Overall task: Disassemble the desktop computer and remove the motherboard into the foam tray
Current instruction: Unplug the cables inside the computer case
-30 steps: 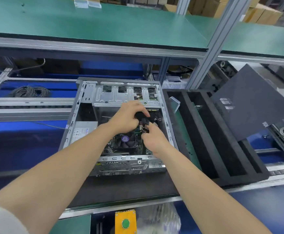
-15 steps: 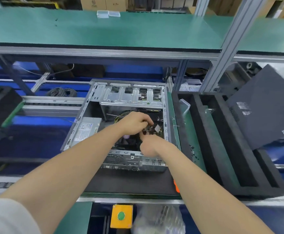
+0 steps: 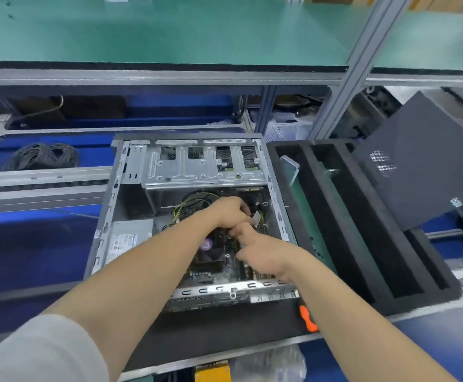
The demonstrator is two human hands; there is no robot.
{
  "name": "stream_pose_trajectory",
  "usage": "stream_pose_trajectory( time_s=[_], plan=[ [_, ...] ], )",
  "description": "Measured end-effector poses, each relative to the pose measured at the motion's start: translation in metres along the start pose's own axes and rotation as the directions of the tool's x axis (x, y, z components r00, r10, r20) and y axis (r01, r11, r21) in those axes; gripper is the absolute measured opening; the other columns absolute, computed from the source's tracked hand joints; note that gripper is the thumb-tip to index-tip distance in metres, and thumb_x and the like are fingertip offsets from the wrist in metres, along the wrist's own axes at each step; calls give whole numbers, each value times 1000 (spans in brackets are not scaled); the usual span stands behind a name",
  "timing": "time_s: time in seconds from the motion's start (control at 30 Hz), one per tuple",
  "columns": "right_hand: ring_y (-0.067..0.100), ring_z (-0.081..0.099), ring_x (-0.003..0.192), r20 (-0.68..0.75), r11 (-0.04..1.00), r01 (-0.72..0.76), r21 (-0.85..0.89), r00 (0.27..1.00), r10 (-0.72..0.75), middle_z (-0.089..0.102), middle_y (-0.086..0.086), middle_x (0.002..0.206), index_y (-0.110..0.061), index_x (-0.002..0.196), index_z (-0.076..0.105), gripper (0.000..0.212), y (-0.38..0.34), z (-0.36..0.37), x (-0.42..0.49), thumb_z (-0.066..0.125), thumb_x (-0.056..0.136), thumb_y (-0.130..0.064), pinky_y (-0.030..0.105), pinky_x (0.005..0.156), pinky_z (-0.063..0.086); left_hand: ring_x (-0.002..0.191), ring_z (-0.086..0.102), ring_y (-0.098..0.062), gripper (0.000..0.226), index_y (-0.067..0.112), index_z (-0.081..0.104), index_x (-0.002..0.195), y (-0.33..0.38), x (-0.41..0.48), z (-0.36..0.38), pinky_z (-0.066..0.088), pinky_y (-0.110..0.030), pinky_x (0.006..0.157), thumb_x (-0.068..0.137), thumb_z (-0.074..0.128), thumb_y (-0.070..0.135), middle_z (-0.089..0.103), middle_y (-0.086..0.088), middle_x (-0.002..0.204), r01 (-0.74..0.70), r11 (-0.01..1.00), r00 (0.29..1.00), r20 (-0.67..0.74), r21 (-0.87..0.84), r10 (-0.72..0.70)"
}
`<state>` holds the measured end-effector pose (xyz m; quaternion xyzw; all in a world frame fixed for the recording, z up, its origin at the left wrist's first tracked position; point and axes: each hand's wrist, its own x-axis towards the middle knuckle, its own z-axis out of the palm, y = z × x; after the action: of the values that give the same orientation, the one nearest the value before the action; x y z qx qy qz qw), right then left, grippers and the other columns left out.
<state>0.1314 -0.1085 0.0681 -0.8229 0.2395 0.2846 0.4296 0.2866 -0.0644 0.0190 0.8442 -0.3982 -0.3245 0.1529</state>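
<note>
An open desktop case (image 3: 131, 172) lies flat on a black mat, with its drive cage at the far side. The motherboard (image 3: 219, 271) with its CPU fan (image 3: 206, 248) sits inside, partly hidden by my arms. My left hand (image 3: 229, 212) reaches into the case with fingers curled round a dark cable connector near a white tag (image 3: 256, 217). My right hand (image 3: 257, 248) is just below it, fingers bent down onto the board; what they hold is hidden. The black foam tray (image 3: 321, 205) with long slots stands right of the case.
A dark side panel (image 3: 423, 161) leans at the right over the tray. The power supply (image 3: 127, 238) fills the case's left side. An orange-handled tool (image 3: 307, 318) lies on the mat by my right forearm. A cable coil (image 3: 42, 155) lies far left. A green shelf spans overhead.
Both hands have stayed together over the same spot in the case. My left hand has shifted slightly right over the connector, and the view has tilted and moved closer.
</note>
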Motion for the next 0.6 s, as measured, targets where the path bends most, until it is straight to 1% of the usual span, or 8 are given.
stream_pose_trajectory(
  time_s=[0.03, 0.1, 0.2, 0.27, 0.33, 0.43, 0.53, 0.6],
  plan=[
    [27, 57, 96, -99, 994, 13, 109, 995, -2, 61, 19, 130, -19, 146, 40, 47, 0, 0, 3, 43, 100, -8, 41, 83, 48, 90, 65, -20, 20, 22, 67, 101, -3, 1, 1, 47, -29, 69, 86, 71, 34, 70, 3, 93, -10, 1000, 1000, -4, -6, 10],
    [20, 54, 81, -310, 969, 46, 244, 950, 32, 65, 19, 124, -13, 130, 54, 29, 1, 2, 9, 44, 103, -10, 35, 73, 48, 95, 63, -26, 18, 15, 64, 100, -10, 4, 4, 49, -32, 71, 86, 66, 26, 71, -7, 106, -37, 999, 999, -22, -10, 37],
    [13, 47, 67, -437, 931, 23, 365, 887, 150, 60, 8, 101, -16, 128, 45, 22, -1, 8, 20, 42, 106, -15, 28, 55, 38, 105, 61, -29, 31, 16, 56, 106, -15, 8, 6, 49, -37, 88, 93, 64, 42, 64, -6, 110, -81, 997, 996, 27, -10, 81],
    [14, 51, 73, -452, 894, 14, 448, 866, 213, 61, 9, 104, -16, 133, 40, 28, -2, 9, 29, 37, 106, -12, 28, 60, 40, 124, 56, -32, 48, 16, 56, 125, -16, 10, 9, 37, -52, 111, 98, 55, 55, 63, -11, 128, -98, 995, 994, 54, -6, 98],
    [14, 51, 70, -443, 845, 6, 535, 853, 274, 64, 10, 99, -13, 139, 36, 32, -5, 6, 36, 35, 108, -11, 27, 58, 40, 138, 46, -34, 52, 23, 54, 140, -15, 9, 11, 23, -59, 118, 103, 41, 58, 55, -11, 147, -102, 995, 994, 31, -7, 102],
    [17, 52, 60, -389, 796, -36, 605, 858, 335, 67, 6, 84, -11, 151, 36, 42, -4, 4, 43, 34, 110, -15, 28, 51, 40, 134, 47, -35, 33, 22, 61, 117, -12, 6, 12, 24, -58, 117, 107, 36, 42, 58, -12, 143, -96, 995, 995, -24, 23, 97],
    [18, 49, 51, -343, 713, -38, 700, 858, 383, 64, 6, 77, -8, 146, 45, 38, -4, 3, 47, 36, 110, -18, 26, 44, 35, 130, 50, -31, 31, 22, 61, 125, -5, 6, 8, 26, -50, 117, 99, 44, 20, 62, -9, 136, -98, 989, 995, -7, 110, 99],
    [17, 48, 46, -348, 685, -32, 727, 844, 408, 62, 6, 73, -3, 134, 53, 33, -7, 2, 49, 41, 111, -23, 23, 40, 30, 122, 57, -31, 30, 16, 61, 124, 1, 10, 7, 40, -41, 105, 100, 44, 13, 65, -12, 128, -116, 990, 993, 23, 78, 115]
  ],
)
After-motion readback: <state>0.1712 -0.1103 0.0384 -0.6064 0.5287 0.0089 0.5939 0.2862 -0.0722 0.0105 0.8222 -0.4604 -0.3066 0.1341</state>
